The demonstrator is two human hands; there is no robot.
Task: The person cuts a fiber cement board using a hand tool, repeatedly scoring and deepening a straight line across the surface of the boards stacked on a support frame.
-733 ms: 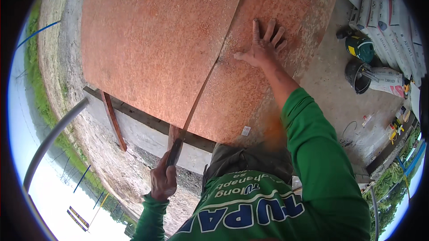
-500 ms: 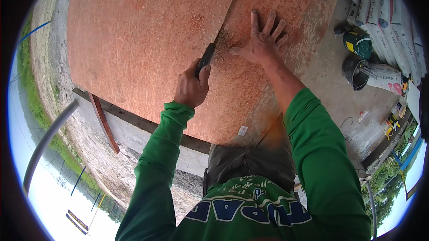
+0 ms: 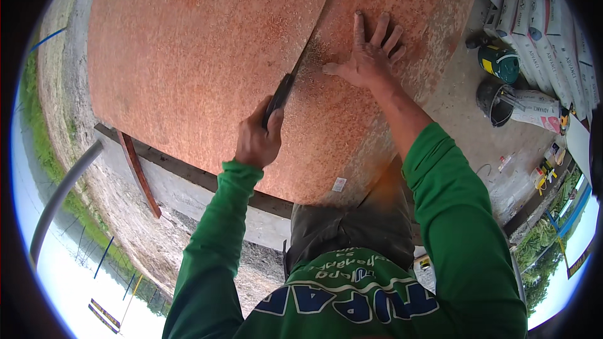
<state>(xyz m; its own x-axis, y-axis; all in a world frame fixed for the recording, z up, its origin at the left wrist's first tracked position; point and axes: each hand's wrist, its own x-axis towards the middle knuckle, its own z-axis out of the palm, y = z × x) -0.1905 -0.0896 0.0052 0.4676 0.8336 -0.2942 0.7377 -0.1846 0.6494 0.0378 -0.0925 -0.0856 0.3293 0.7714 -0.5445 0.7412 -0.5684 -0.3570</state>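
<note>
My left hand (image 3: 259,140) is closed round the black handle of a handsaw (image 3: 278,101). The saw's narrow blade runs up and to the right from the handle, into a long cut line in a reddish plywood sheet (image 3: 188,69). Where the blade ends within the cut is hard to see. Just right of the cut, my right hand (image 3: 369,61) lies flat on the sheet, fingers spread, holding nothing. Pale sawdust is scattered over the plywood, with a darker patch beside the blade. A small white sticker (image 3: 339,184) is on the sheet close to my body.
A dark beam (image 3: 188,174) and a slanting reddish wooden strip (image 3: 139,174) show below the sheet's left edge. To the right, a green pail (image 3: 499,64), a black bucket (image 3: 491,101) and stacked white sacks (image 3: 541,43) stand on the concrete floor. A grey pipe (image 3: 59,197) curves at far left.
My left hand has drawn the saw back toward my body, down and to the left, baring more blade. My right hand stays in place on the plywood.
</note>
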